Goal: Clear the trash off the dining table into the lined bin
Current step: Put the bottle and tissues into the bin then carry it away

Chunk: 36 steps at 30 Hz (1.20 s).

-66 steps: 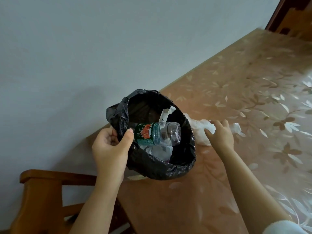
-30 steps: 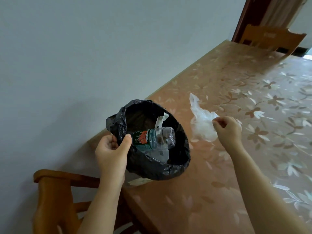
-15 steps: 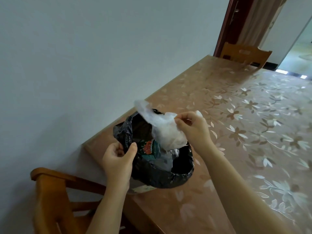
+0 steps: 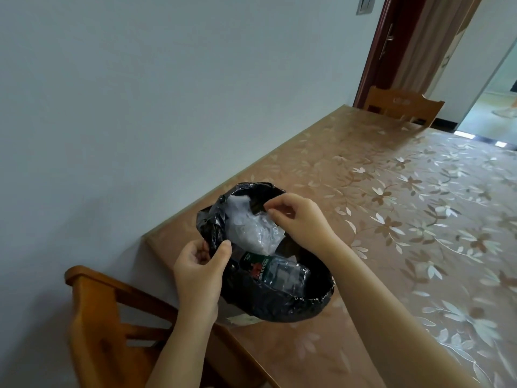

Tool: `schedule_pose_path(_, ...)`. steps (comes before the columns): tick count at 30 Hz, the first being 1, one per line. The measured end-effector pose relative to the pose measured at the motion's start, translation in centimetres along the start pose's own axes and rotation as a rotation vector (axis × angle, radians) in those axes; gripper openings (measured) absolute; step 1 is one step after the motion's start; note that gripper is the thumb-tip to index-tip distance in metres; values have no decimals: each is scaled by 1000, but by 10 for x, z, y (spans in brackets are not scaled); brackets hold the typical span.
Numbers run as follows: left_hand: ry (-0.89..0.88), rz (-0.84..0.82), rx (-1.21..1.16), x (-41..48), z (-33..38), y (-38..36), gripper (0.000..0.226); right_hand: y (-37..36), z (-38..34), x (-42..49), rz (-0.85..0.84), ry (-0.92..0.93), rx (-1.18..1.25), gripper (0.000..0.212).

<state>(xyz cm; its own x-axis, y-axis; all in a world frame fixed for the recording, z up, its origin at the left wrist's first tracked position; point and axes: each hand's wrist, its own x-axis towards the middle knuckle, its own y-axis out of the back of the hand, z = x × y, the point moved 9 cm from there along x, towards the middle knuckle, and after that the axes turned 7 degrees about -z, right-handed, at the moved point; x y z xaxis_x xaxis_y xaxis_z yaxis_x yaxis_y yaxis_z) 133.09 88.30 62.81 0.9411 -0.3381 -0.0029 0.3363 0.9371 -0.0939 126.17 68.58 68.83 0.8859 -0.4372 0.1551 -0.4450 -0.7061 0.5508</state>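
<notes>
- The bin point(image 4: 279, 301), lined with a black bag, sits at the bench point(image 4: 391, 219) corner nearest the wall, its base just inside the near edge.
- The left hand point(image 4: 200, 271) is closed on the liner's near-left rim, thumb pressed over the black plastic and fingers curled behind it.
- The right hand point(image 4: 299, 219) hovers over the far-right side of the bin's mouth; thumb and forefinger are drawn close together at the upper edge of a crumpled white plastic bag point(image 4: 251, 231), the other fingers loosely curled. Whether the fingertips truly grip the bag cannot be told.
- The white plastic bag lies inside the bin's mouth, filling its far half and resting against the liner.
- A crushed clear bottle point(image 4: 277, 273) with a green and red label lies on its side in the bin, on the near side of the white bag.
- The bench carries a tan covering printed with pale flowers and leaves.
- A wooden chair point(image 4: 112, 317) stands at the bench's near-left corner; another chair point(image 4: 402, 105) stands at the far end.
</notes>
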Motion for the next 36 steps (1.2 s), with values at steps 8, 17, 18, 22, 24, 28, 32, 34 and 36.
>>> schedule_pose_path(8,-18,10,-3,-31,12,5,15,29,17,-79,172,-54,-241,15)
schedule_pose_path(17,-33,-235,27,-92,7,-25,15,69,27,-221,261,-209,-538,13)
schedule_pose_path(18,-18,-263,32,-101,4,-32,13,75,30,-240,279,-246,-552,14)
schedule_pose_path(22,61,-383,18,-144,-6,-66,14,99,38,-316,354,-381,-592,18)
schedule_pose_path(24,61,-463,14,-167,-5,-89,16,117,41,-353,429,-444,-580,19)
schedule_pose_path(28,85,-609,21,-215,-4,-134,14,148,46,-422,557,-515,-572,19)
schedule_pose_path(32,135,-745,34,-275,-1,-187,8,188,52,-506,717,-573,-591,15)
schedule_pose_path(34,152,-802,47,-314,1,-215,11,208,56,-556,788,-614,-579,16)
schedule_pose_path(36,167,-863,50,-355,0,-239,11,225,58,-607,861,-642,-551,16)
